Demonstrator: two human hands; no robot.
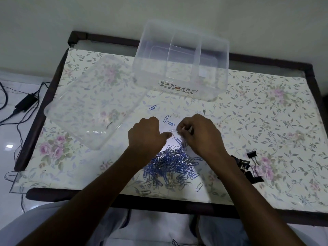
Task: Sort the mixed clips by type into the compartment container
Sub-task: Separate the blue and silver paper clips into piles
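Observation:
A heap of blue and silver paper clips (170,164) lies near the table's front edge. Above it my left hand (146,137) and my right hand (200,134) meet, fingers curled, both pinching a silver paper clip (173,133) from which a short chain of blue clips hangs down to the heap. Black binder clips (248,166) lie in a group to the right, partly hidden by my right forearm. The clear compartment container (182,63) stands at the back centre with its divided compartments showing no clips.
The container's clear lid (92,103) lies at the left of the floral table (284,121). A few loose blue clips (152,107) lie between the hands and the container. A power adapter and cables (24,102) sit on the floor at the left.

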